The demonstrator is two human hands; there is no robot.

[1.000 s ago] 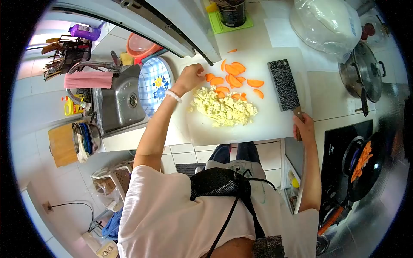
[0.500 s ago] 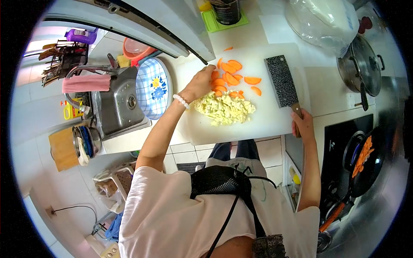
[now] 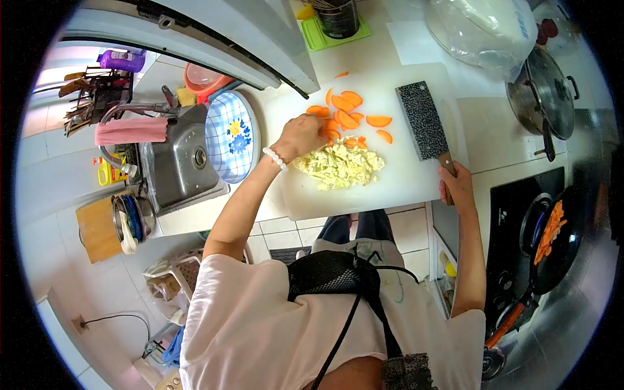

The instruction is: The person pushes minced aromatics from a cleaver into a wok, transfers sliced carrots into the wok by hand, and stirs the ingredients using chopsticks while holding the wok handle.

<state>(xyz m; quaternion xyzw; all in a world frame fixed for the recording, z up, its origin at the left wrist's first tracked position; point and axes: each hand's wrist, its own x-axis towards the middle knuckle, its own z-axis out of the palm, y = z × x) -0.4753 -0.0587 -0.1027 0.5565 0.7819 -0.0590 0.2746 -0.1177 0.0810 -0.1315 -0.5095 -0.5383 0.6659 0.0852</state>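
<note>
A white cutting board bears several orange carrot slices and a heap of chopped pale green vegetable. My left hand, with a beaded bracelet on its wrist, rests at the left side of the slices, just above the heap. Its fingers are bent down and their tips are hidden, so what they hold, if anything, does not show. My right hand is wrapped round the wooden handle of a cleaver, whose dark speckled blade lies flat over the right part of the board.
To the left are a checked plate and a steel sink. A lidded pot stands at the right, near a plastic-covered item. Below it, a black pan with orange strips sits on the stove. A window frame juts in above.
My left hand has moved down from the upper-left slices toward the heap, its fingers now beside the lower slices. My right hand keeps hold of the cleaver. The view has shifted slightly.
</note>
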